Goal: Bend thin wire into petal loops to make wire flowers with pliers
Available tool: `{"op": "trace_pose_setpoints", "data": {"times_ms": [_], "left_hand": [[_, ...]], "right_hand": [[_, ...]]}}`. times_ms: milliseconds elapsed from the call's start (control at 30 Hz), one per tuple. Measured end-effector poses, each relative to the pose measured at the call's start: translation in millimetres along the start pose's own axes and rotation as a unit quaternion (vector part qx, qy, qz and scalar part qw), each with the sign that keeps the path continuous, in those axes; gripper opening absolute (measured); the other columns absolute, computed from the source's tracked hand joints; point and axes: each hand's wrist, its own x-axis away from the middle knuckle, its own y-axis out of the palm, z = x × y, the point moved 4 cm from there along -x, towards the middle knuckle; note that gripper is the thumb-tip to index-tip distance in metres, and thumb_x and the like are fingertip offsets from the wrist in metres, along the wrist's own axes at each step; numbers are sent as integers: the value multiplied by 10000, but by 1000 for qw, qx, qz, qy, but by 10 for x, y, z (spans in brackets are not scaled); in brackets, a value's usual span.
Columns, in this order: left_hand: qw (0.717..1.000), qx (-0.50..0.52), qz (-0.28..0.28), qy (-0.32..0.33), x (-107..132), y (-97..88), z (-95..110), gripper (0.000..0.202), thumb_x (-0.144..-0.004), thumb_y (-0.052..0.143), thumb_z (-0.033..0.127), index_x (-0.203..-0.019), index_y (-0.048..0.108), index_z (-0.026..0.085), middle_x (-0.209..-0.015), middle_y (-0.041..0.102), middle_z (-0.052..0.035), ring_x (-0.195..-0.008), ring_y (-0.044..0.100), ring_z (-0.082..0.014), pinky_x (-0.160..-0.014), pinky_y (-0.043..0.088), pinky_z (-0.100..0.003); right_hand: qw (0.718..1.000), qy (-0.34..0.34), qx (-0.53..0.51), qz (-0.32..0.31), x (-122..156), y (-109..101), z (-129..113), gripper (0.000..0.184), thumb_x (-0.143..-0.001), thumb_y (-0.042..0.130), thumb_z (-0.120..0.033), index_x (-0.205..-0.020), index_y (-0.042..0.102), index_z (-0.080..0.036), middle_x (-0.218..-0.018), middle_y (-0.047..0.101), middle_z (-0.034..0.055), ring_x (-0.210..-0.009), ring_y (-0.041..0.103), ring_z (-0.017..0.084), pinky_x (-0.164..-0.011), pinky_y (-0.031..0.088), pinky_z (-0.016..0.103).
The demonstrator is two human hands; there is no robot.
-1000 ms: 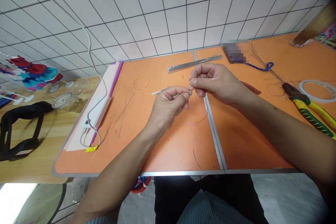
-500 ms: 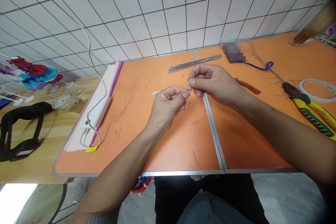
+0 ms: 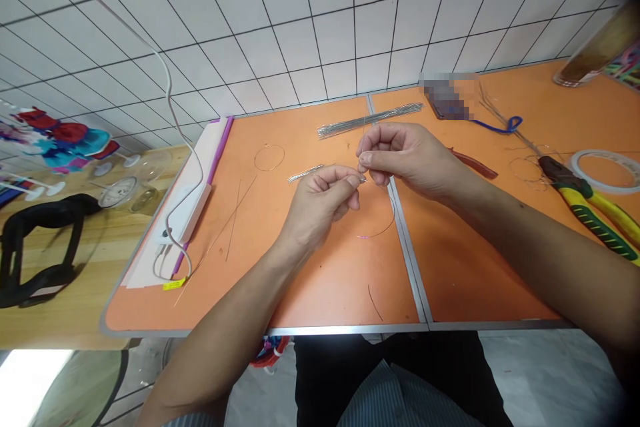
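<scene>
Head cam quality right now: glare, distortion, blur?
Head view, lower left: blown-out white patch; head view, top right: dark, blurred corner; head view, back: tiled wall lines fan outward; head view, centre: thin wire hard to resolve at the left hand and right hand.

From my seat I see white tiles (image 3: 300,20) rising behind the fingers (image 3: 373,159). Well to their left, a power strip (image 3: 199,210) lies on a purple-edged white board (image 3: 145,263), a pale cable (image 3: 171,93) running up from it. Farther left, I get a wooden table (image 3: 100,293) with a black frame (image 3: 73,208) and small red-and-blue dresses (image 3: 83,135) behind. Far right of the fingers I make out a dark slab (image 3: 443,105), partly pixelated, then a cup (image 3: 593,52) holding something brown; nearer, a white ring (image 3: 574,163).
</scene>
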Motion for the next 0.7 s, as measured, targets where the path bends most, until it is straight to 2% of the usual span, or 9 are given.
{"op": "trace_pose_setpoints", "data": {"times_ms": [233,400,700], "left_hand": [[1000,15,-10,-12,-2,8,-9,208,-867,850,378,-863,784,181,-565,625,20,-467,323,-67,-472,190,-251],[1000,13,-22,-10,1,22,3,201,-862,853,342,-807,755,176,-635,682,-2,-468,332,-51,-476,209,-248],[999,6,-40,-13,-10,16,-20,235,-858,847,337,-740,716,182,-665,681,5,-470,344,-42,-473,223,-246]], "right_hand": [[1000,14,-15,-11,-8,5,30,126,-885,873,-170,-845,758,-199,-734,695,-13,-624,614,104,-590,497,241],[999,21,-13,-29,-11,11,59,145,-880,907,-225,-845,768,-202,-742,687,-13,-635,608,111,-601,508,249],[997,44,23,-67,19,10,66,104,-943,843,-232,-865,777,-215,-773,709,-7,-673,611,114,-643,520,251]]}}
